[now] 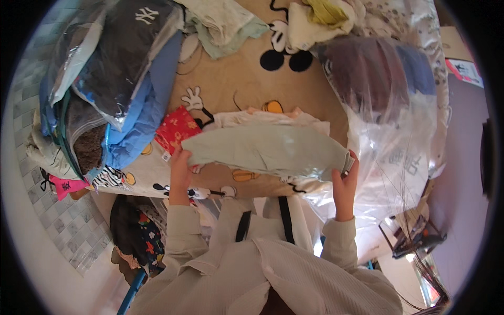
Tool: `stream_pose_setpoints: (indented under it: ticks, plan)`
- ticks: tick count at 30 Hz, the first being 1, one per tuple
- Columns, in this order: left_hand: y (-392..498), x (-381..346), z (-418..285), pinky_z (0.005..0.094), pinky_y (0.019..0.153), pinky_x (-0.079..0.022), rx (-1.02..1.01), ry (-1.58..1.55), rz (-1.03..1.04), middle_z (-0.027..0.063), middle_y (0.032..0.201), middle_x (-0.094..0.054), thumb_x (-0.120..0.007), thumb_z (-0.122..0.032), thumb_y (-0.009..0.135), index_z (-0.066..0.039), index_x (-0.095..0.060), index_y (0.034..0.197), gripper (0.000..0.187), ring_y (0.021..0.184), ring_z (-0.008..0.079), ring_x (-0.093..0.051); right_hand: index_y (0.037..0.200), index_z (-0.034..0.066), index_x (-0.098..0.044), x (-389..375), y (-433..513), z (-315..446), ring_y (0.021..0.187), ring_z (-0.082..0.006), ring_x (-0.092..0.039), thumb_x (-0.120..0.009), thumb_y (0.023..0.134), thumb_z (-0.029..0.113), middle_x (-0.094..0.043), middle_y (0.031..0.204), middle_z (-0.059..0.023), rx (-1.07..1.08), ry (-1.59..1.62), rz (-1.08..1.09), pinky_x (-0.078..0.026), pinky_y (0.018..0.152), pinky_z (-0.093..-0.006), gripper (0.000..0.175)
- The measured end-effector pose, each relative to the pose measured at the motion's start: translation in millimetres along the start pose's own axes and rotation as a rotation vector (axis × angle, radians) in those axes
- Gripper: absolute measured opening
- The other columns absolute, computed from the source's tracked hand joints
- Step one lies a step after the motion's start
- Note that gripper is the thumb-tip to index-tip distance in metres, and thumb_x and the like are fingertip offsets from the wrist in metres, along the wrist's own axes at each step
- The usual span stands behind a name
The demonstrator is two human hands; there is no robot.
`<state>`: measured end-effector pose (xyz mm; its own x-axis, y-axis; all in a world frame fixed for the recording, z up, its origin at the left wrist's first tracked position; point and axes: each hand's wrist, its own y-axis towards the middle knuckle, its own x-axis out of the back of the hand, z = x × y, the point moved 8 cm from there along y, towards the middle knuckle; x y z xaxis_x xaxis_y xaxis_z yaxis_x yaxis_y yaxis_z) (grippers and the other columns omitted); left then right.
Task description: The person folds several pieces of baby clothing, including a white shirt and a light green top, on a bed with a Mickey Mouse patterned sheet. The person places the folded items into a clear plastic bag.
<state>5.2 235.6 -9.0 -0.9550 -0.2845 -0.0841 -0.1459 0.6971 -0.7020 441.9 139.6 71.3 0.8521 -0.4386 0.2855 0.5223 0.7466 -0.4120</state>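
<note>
A pale green garment (260, 151) is stretched sideways between my two hands, over the near part of the bed. My left hand (181, 169) grips its left end. At the right end, my right hand (345, 179) holds it near a small white label, thumb on top. Behind it lies a pale pink and white garment (271, 117), partly covered by the green one. A red patterned packet or cloth (177, 128) lies beside my left hand. Beneath everything is a tan bedspread (236, 78) with cartoon figures.
At left, clear bags of dark clothing (122, 59) are piled over blue fabric (138, 126). A large clear plastic bag (386, 130) with folded maroon and blue clothes sits at right. Toward the back lie light green and cream clothes (224, 27) and a cream garment (315, 31).
</note>
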Motion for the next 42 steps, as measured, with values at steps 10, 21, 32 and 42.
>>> stream_pose_setpoints:
  ticks: [10,21,32,42]
  plan:
    - [20.7,-26.8,-35.9,0.0321,0.08,-0.041,-0.444,0.886,-0.104,0.0136,0.091,-0.053,-0.04,0.007,0.065,-0.002,-0.048,0.102,0.039,0.087,0.0277,-0.054,0.127,0.0053,-0.033,-262.9,135.2,64.7,0.093,-0.0192,-0.056,-0.063,0.077,0.014,-0.052,0.112,-0.0144,0.315,-0.136,0.331,-0.046,0.077,-0.0313,0.059]
    - [-3.4,-5.7,-6.3,0.0182,0.07,-0.038,-0.235,0.433,-0.018,0.0001,0.088,-0.054,-0.04,0.007,0.069,-0.002,-0.055,0.099,0.034,0.081,0.0078,-0.048,0.089,0.0,-0.051,-336.6,177.3,98.3,0.061,-0.0154,-0.048,-0.06,0.074,0.005,-0.054,0.082,-0.0081,-0.485,0.747,0.639,-0.046,0.054,-0.0289,0.018]
    - [-13.8,-11.5,-45.1,0.0305,0.092,-0.037,-0.448,0.586,0.078,0.0101,0.119,-0.046,-0.05,0.006,0.065,-0.003,-0.044,0.12,0.055,0.106,0.0209,-0.047,0.087,-0.0007,-0.053,-194.1,51.2,145.4,0.062,-0.0124,-0.05,-0.049,0.073,0.005,-0.056,0.082,-0.0055,-0.102,0.449,0.453,-0.041,0.058,-0.0245,0.016]
    - [-74.0,-141.9,-94.8,0.0384,0.099,-0.031,-0.874,0.863,0.562,0.0124,0.128,-0.043,-0.065,-0.009,0.063,-0.008,-0.056,0.109,0.047,0.119,0.0277,-0.039,0.084,0.0037,-0.057,-171.2,-99.6,187.2,0.073,-0.0313,-0.052,-0.057,0.071,0.012,-0.054,0.08,-0.012,0.447,0.418,1.251,-0.043,0.066,-0.0343,0.015]
